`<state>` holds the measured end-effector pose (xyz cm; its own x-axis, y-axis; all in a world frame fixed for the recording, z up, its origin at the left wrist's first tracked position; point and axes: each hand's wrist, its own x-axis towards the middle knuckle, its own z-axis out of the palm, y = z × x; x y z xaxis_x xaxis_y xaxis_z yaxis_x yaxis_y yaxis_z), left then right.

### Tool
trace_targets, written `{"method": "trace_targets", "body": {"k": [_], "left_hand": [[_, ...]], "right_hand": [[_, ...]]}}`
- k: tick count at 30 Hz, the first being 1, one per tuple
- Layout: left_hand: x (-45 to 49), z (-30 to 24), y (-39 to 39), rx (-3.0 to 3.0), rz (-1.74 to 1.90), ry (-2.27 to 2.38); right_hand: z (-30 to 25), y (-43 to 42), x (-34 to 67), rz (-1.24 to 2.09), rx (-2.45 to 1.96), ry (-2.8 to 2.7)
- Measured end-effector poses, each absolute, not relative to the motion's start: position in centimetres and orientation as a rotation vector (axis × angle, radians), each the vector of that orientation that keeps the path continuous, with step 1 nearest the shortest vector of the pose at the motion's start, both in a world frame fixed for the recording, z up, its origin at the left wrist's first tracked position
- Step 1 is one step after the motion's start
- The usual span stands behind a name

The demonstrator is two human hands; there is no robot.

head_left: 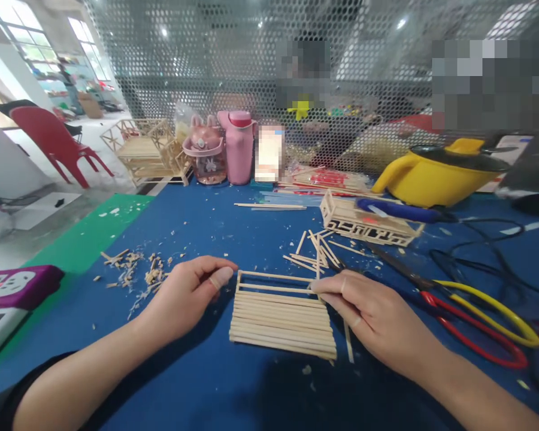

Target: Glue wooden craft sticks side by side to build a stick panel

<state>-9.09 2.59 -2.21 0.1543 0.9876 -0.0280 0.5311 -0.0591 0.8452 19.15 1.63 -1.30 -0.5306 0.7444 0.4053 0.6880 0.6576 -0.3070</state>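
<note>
Head view: The stick panel (281,323) lies on the blue table (179,389). The left hand (186,299), thumb and index finger nearly together, is at its far left corner; whether it grips cannot be told. The right hand (377,311) is pinched closed on its far right corner. The step in hand appears to be positioning the frame end; the next move likely calls for steady alignment. No brand, label or writing is legible.
</note>
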Motion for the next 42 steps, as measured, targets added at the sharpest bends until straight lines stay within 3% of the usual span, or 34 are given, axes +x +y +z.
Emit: {"method": "trace_targets", "body": {"k": [12, 23, 34, 42], "left_hand": [[-8.7, -2.9, 2.6, 1.422, 0.67, 1.227], [-8.9, -3.6, 2.8, 1.463, 0.611, 1.31], [-9.0, -3.2, 2.6, 1.8, 0.627, 1.331], [-9.1, -2.6, 2.2, 1.676, 0.748, 1.484]], "right_hand": [[-2.1, 2.1, 19.5, 0.196, -1.039, -2.429], [-1.4, 1.8, 20.4, 0.591, -1.384, -2.238], [-1.9, 2.0, 20.7, 0.414, -1.205, -2.321], [-2.1, 2.4, 20.9, 0.303, -1.166, -2.394]]}}
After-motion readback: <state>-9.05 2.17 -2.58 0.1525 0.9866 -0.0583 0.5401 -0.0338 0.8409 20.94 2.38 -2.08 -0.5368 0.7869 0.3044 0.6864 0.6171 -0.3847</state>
